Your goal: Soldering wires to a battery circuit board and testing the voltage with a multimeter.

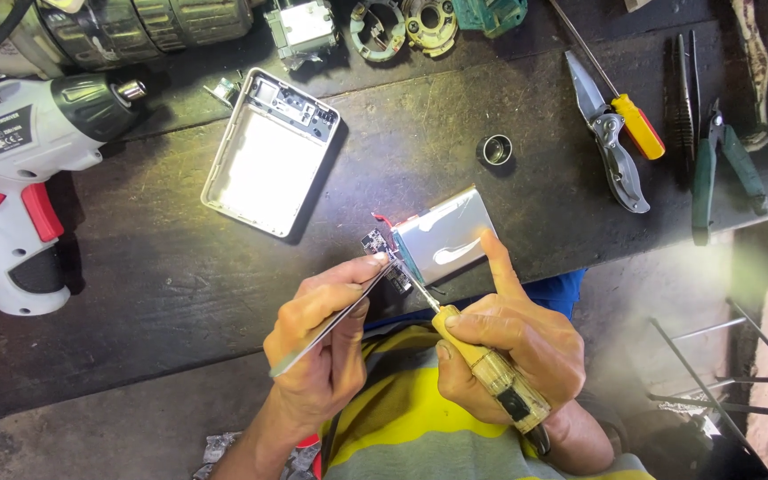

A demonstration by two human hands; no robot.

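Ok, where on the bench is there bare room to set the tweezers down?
Bare bench lies between the cordless screwdriver, the open white case and the left hand. A smaller patch lies between case and metal ring. The top and right edges are crowded with tools.

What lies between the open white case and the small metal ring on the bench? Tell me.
In the head view, only bare dark bench lies between the white case and the metal ring.
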